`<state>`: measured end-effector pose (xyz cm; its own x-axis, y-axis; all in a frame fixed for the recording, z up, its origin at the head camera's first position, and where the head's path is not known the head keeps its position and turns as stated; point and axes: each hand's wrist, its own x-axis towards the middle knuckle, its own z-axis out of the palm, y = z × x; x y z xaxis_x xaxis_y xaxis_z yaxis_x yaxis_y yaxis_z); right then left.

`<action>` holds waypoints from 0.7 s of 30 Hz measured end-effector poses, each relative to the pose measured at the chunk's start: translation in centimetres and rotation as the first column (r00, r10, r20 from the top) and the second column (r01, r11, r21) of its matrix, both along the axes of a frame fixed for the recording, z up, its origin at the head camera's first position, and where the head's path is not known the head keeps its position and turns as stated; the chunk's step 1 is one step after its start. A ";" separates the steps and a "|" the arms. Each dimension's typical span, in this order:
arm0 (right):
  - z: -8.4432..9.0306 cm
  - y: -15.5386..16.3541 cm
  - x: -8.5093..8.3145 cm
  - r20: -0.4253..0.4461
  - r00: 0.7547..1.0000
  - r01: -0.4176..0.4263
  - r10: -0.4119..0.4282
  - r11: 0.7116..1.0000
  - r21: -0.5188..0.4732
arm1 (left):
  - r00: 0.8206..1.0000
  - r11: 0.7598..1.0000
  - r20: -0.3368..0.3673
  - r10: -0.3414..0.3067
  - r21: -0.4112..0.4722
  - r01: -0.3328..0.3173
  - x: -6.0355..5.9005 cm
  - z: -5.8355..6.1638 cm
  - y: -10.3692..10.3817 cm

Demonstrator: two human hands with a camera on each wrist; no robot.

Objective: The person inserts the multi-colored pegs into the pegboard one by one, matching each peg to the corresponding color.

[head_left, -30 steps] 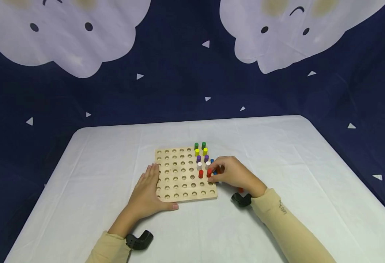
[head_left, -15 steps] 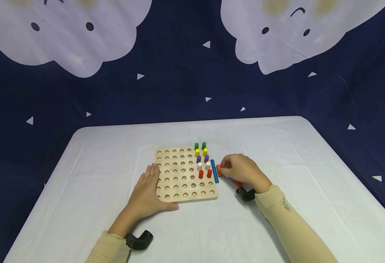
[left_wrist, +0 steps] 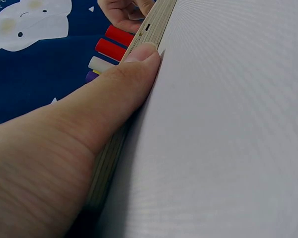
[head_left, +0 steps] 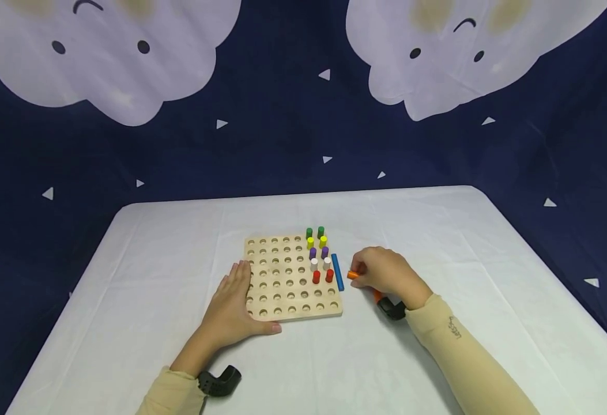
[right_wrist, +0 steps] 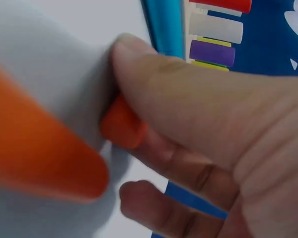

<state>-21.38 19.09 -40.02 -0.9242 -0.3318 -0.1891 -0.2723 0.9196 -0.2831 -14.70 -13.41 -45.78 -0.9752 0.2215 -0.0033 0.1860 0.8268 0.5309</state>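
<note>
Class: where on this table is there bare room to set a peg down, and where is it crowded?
Bare cloth lies beyond the pegboard toward the table's far edge, and left of the left hand. It is crowded between the board's right edge and the right hand: blue peg, orange peg.

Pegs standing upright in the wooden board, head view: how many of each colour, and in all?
Green pegs: 2
Yellow pegs: 2
Purple pegs: 2
White pegs: 2
Red pegs: 2
Total standing in the board: 10
</note>
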 end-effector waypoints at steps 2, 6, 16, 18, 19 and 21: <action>-0.2 0.3 0.0 -0.013 1.000 -0.012 0.012 0.999 -0.034 | 1.000 1.000 -0.005 0.001 -0.001 -0.001 0.0 0.1 0.0; -0.3 0.6 0.4 -0.028 1.000 -0.009 0.004 0.978 -0.207 | 1.000 1.000 -0.003 0.001 0.003 -0.001 0.0 0.1 0.0; 0.5 -0.9 2.1 0.089 0.996 0.074 -0.027 0.810 -0.582 | 1.000 1.000 -0.005 0.001 0.002 -0.001 0.1 0.1 0.0; 0.5 -1.4 2.4 0.094 0.995 0.064 -0.010 0.801 -0.595 | 1.000 1.000 -0.004 -0.002 0.003 0.002 0.1 0.1 0.0; 0.5 -1.7 2.5 0.093 0.996 0.057 -0.001 0.800 -0.598 | 1.000 1.000 -0.004 -0.002 0.005 0.002 0.1 0.1 0.0; 0.3 -2.2 2.8 0.088 0.996 0.045 0.011 0.797 -0.602 | 1.000 1.000 0.000 -0.004 0.002 0.004 0.1 0.1 0.0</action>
